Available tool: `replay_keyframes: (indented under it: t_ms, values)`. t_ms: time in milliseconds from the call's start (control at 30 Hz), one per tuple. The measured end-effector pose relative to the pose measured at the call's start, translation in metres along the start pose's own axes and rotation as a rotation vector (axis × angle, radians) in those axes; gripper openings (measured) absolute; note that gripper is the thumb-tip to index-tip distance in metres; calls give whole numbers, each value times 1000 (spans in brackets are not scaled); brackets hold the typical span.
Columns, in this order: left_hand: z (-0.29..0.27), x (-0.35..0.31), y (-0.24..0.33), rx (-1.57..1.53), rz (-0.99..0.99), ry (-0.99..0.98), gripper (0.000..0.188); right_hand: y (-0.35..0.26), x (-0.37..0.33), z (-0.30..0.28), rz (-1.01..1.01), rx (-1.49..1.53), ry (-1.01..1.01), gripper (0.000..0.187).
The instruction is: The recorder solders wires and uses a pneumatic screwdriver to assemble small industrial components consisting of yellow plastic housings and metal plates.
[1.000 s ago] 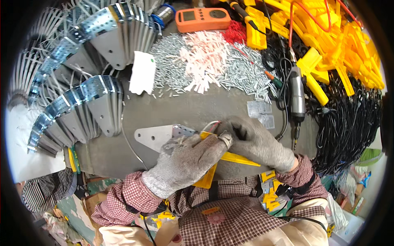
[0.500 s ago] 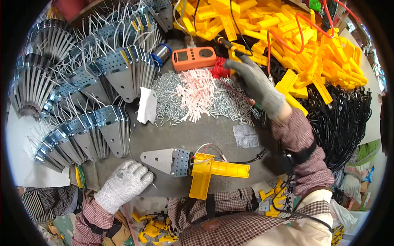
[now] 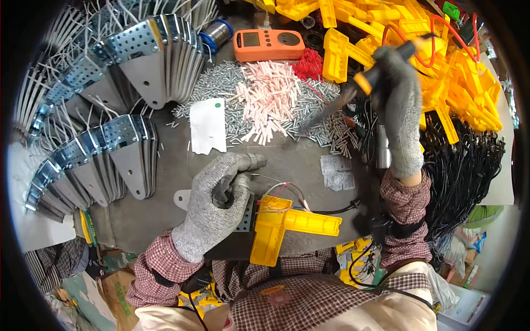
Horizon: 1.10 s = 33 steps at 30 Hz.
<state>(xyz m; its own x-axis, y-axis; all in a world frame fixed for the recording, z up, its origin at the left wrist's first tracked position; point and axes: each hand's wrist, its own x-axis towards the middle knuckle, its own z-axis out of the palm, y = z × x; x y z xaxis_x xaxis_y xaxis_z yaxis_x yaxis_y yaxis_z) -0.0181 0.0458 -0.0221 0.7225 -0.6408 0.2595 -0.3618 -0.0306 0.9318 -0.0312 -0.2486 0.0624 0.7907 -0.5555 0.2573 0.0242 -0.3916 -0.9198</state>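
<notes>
Right hand (image 3: pixel 399 102) shifted rightward, clasping blurred tool (image 3: pixel 362 83)

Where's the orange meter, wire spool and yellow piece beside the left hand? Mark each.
Orange meter (image 3: pixel 269 46), head view: middle of casing.
Wire spool (image 3: pixel 217 34), head view: wound wire.
Yellow piece (image 3: pixel 274 220), head view: where its arms meet.

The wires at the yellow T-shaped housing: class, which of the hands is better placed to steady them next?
Probably the left hand: its fingertips are close beside the wires. The right hand is farther away, near the yellow pile, and already grips a blurred dark tool.
</notes>
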Motion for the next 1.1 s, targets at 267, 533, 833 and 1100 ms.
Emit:
replay_keyframes:
  t_ms: [267, 533, 833, 1100]
  values:
    - [11, 15, -3, 265, 65, -37, 25, 60, -16, -4, -245, -516, -339, 55]
    - [13, 14, -8, 234, 23, -68, 28, 63, -13, 5, -167, -450, -344, 47]
    - [15, 15, -7, 294, 33, -112, 28, 71, -16, -1, -235, -473, -375, 53]
    - [16, 15, -7, 394, 82, -106, 32, 73, -19, -2, -347, -463, -372, 56]
